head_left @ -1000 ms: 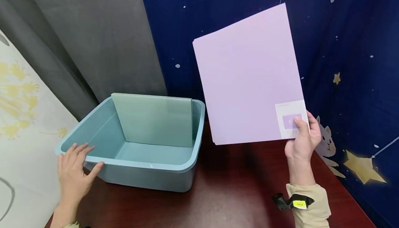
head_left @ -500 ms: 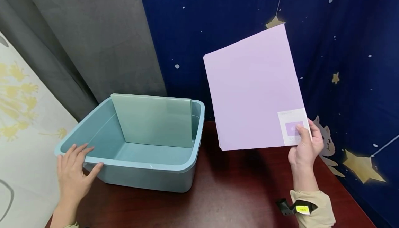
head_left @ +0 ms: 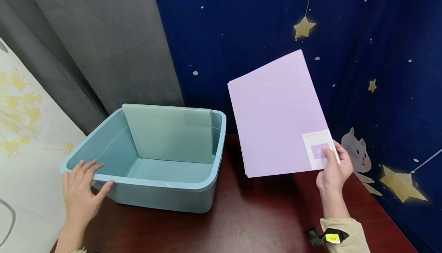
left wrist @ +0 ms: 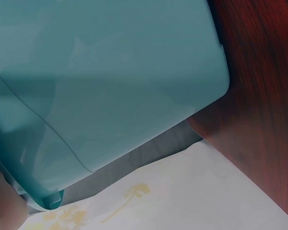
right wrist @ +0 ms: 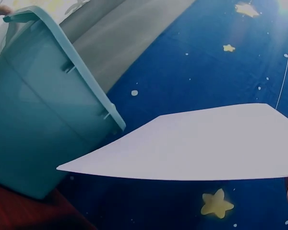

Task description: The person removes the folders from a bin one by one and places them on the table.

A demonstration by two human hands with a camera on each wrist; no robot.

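In the head view my right hand (head_left: 333, 168) pinches a light purple folder (head_left: 276, 118) by its lower right corner, thumb on the white label (head_left: 318, 150) there. The folder is tilted in the air, to the right of a blue plastic bin (head_left: 155, 186). From the right wrist, the folder (right wrist: 192, 148) shows nearly edge-on. Inside the bin a pale green folder (head_left: 172, 134) stands upright against the far wall, its top edge just above the rim. My left hand (head_left: 80, 193) rests over the bin's near left corner, fingers spread across the rim.
The bin stands on a dark red wooden table (head_left: 238, 222). Behind it hang a grey curtain (head_left: 103, 30) and a navy curtain (head_left: 241, 22) with stars. A white cloth (head_left: 31, 180) with yellow flowers hangs at the left.
My right hand has lowered the purple folder, tilting it a little more. The left hand and the bin with the green folder have stayed in place.
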